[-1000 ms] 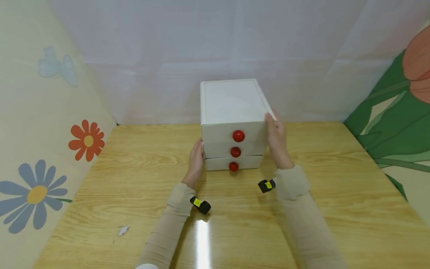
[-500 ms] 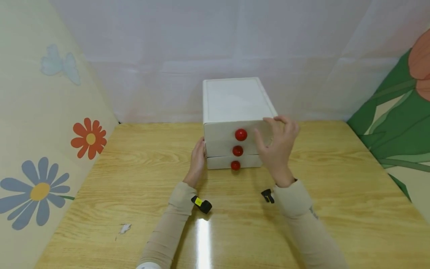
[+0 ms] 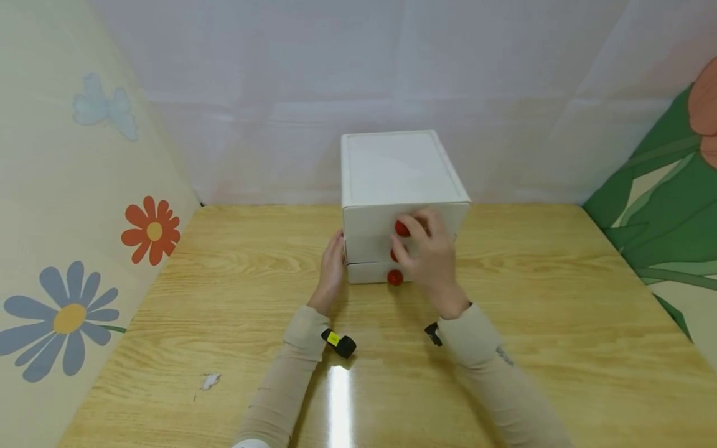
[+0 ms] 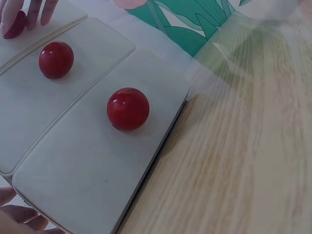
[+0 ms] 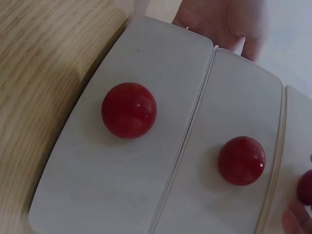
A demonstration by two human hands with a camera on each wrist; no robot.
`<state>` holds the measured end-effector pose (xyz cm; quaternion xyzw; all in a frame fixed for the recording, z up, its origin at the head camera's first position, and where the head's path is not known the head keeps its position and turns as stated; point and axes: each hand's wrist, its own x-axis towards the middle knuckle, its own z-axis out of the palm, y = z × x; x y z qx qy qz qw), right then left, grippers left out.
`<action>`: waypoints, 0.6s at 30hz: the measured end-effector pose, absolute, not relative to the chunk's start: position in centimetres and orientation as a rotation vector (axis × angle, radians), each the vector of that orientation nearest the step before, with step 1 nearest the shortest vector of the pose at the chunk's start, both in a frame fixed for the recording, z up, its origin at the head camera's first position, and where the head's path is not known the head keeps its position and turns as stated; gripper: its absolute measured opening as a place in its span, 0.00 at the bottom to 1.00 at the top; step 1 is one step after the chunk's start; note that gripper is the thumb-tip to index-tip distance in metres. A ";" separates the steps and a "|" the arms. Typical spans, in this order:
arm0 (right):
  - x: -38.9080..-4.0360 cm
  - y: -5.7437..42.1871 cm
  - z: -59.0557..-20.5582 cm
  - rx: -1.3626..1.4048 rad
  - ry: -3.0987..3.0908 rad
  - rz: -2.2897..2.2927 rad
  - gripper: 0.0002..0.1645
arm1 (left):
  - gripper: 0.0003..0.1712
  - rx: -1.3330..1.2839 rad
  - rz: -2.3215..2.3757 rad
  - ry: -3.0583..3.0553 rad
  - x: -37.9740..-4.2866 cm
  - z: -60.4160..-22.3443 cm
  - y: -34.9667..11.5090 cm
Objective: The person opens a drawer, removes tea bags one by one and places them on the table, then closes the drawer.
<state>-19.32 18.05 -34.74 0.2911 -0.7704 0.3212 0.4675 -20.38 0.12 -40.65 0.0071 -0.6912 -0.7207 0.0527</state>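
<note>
A white three-drawer box [image 3: 400,168] stands on the wooden table, each drawer front bearing a round red knob. My left hand [image 3: 332,270] rests against the box's left side; in the right wrist view that hand [image 5: 224,22] appears beyond the box's edge. In front of the box, my right hand [image 3: 434,264] has its fingers round the top knob [image 3: 401,228]. The left wrist view has the fingers of that hand over the top knob [image 4: 15,25]. Fully visible there are the middle knob [image 4: 56,60] and the bottom knob [image 4: 128,109]. All drawers look closed.
The wooden table [image 3: 252,274] extends around the box, with a white curtain [image 3: 269,106] behind. Painted panels with flowers stand at left and right. A small pale patch [image 3: 210,381] marks the table at front left. Black wrist cameras [image 3: 338,343] sit at the cuffs.
My right hand has left the box's right edge, moved left across its front and taken the top knob. The left hand has stayed at the left side.
</note>
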 end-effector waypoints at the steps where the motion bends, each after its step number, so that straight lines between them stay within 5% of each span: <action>1: -19.3 17.9 -34.8 0.710 -1.897 0.784 0.16 | 0.26 0.021 -2.195 -2.100 -20.3 -40.6 0.1; 18: -19.0 17.5 -34.8 0.703 -1.874 0.814 0.15 | 0.26 0.016 -2.164 -2.039 -20.6 -41.0 0.4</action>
